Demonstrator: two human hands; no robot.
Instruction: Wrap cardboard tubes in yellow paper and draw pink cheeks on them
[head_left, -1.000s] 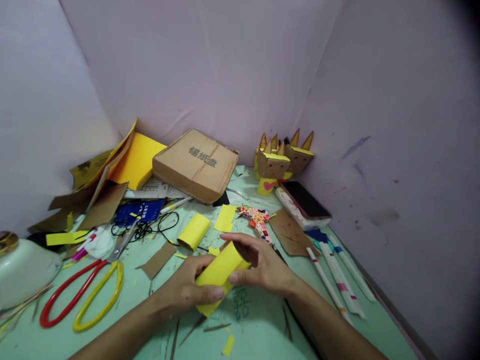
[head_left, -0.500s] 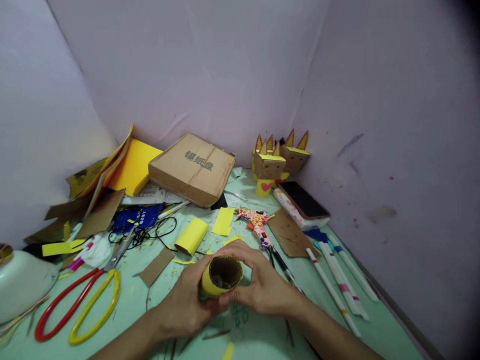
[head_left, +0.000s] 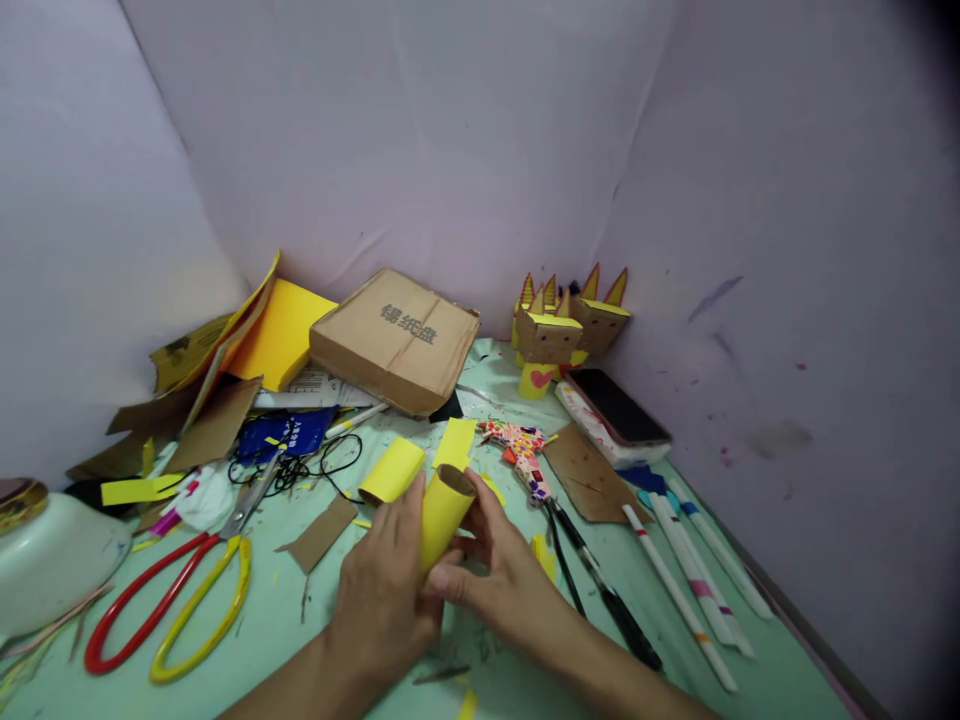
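A yellow-covered cardboard tube (head_left: 444,515) is held between my two hands, leaning with its open brown end up and away from me. My left hand (head_left: 386,580) wraps around its left side. From the right, my right hand (head_left: 499,575) grips it, with the thumb across the lower front and the fingers partly hidden behind. Just beyond my left hand lies a second yellow tube (head_left: 394,470) on its side. Past the held tube is a yellow paper piece (head_left: 454,442). A small brown cardboard piece (head_left: 322,535) lies to the left.
Red-and-yellow-handled scissors (head_left: 202,590) lie at left, near a white rounded object (head_left: 56,560). At the back are a cardboard box (head_left: 394,340) and cardboard figures (head_left: 550,340). To the right are a patterned glue gun (head_left: 525,455), a phone (head_left: 619,405) and several markers (head_left: 679,600).
The tube has gone from its opening facing me to tilting away, showing its yellow side. Both hands have turned with it. The view has shifted slightly.
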